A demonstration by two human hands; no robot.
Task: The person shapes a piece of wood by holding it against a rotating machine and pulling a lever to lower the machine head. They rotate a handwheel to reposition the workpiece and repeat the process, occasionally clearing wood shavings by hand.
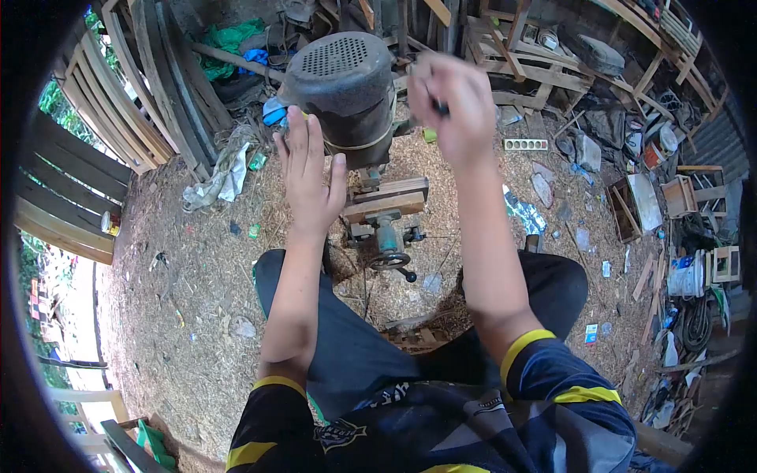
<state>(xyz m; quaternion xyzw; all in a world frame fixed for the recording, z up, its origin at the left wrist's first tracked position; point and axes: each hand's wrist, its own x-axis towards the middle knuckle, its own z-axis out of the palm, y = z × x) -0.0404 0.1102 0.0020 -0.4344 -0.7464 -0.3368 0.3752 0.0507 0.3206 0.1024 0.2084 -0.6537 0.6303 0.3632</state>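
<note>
In front of me stands a machine with a dark motor housing [339, 102], vented on top. My left hand [309, 177] is raised at the housing's lower left edge, fingers stretched out and spread, holding nothing. Higher up on the right, my right hand [457, 106] is closed and smeared by motion. A black handle end [440, 107] shows at its fingers; the rest of what it grips is hidden. Below the motor, a wooden piece [384, 206] lies across the machine above a green clamp part with a black handwheel [389, 260].
Wood shavings cover the ground [197, 276]. A white power strip [525, 145] lies to the right, near a scrap wood pile [544, 79]. Wooden planks [177, 87] lean at the left. My knees flank the machine, and crates [623, 209] stand farther right.
</note>
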